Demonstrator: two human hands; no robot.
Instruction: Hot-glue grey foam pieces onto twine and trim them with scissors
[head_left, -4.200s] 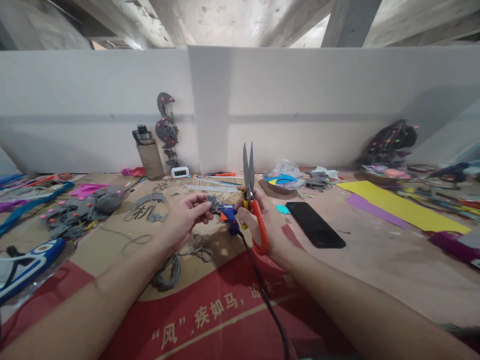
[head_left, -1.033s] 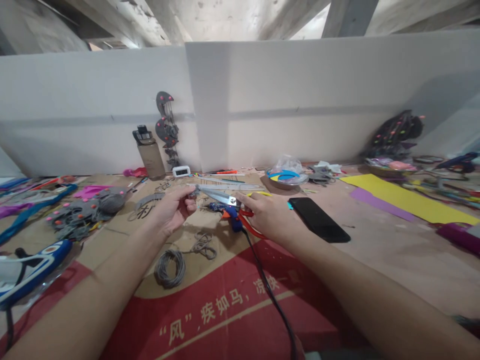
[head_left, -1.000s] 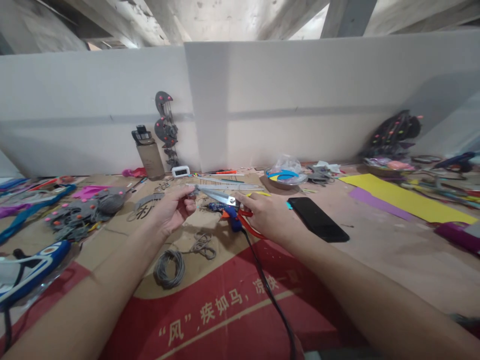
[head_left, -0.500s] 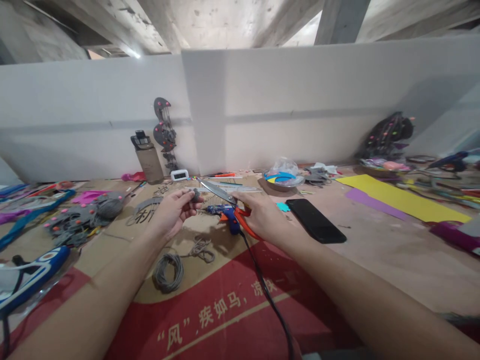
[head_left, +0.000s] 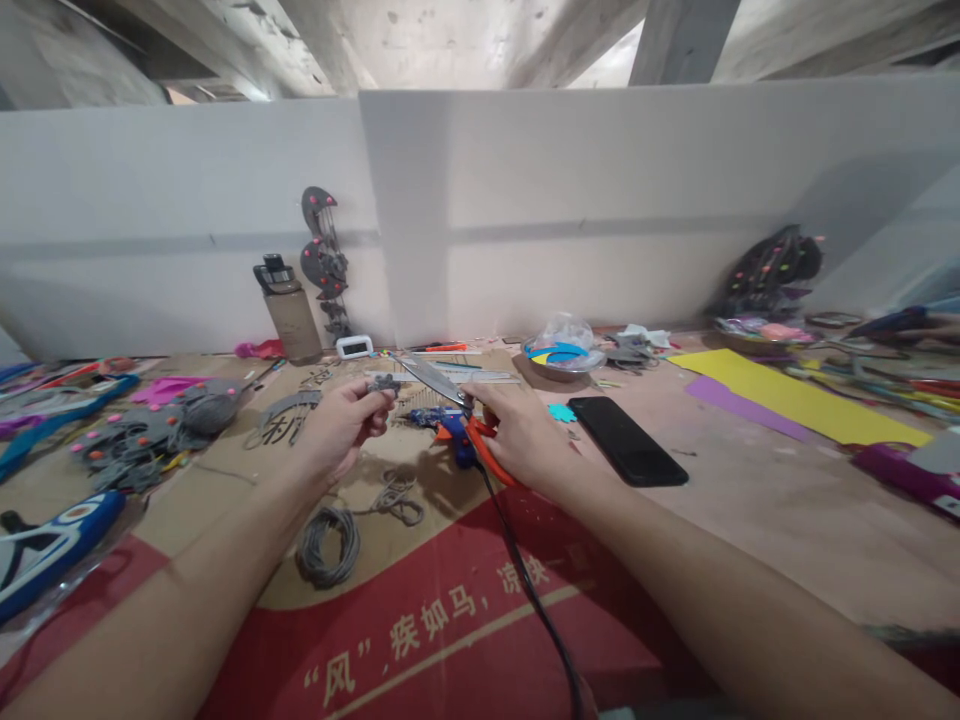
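Between thumb and fingers, my left hand (head_left: 346,420) pinches a small grey flower-shaped piece (head_left: 385,384). My right hand (head_left: 525,430) grips a pair of scissors (head_left: 480,437) by the orange handles, with the blades pointing up and left toward the grey piece but apart from it. Below the scissors lies a blue glue gun (head_left: 459,446) with an orange part, its black cord (head_left: 529,590) running down toward me. Nearer me, left of the cord, is a coil of grey cord (head_left: 328,547) with a loose tangle beside it.
A black phone (head_left: 628,440) lies right of my right hand. At the back stand a bottle (head_left: 292,320), a small white clock (head_left: 354,347) and a bowl (head_left: 562,370). Grey pieces with pink dots (head_left: 161,425) are heaped left. Yellow paper (head_left: 795,400) lies right.
The grey piece in my left hand has turned, so its petal-like outline shows more. The whole view has shifted slightly; my right hand keeps its hold on the scissors.
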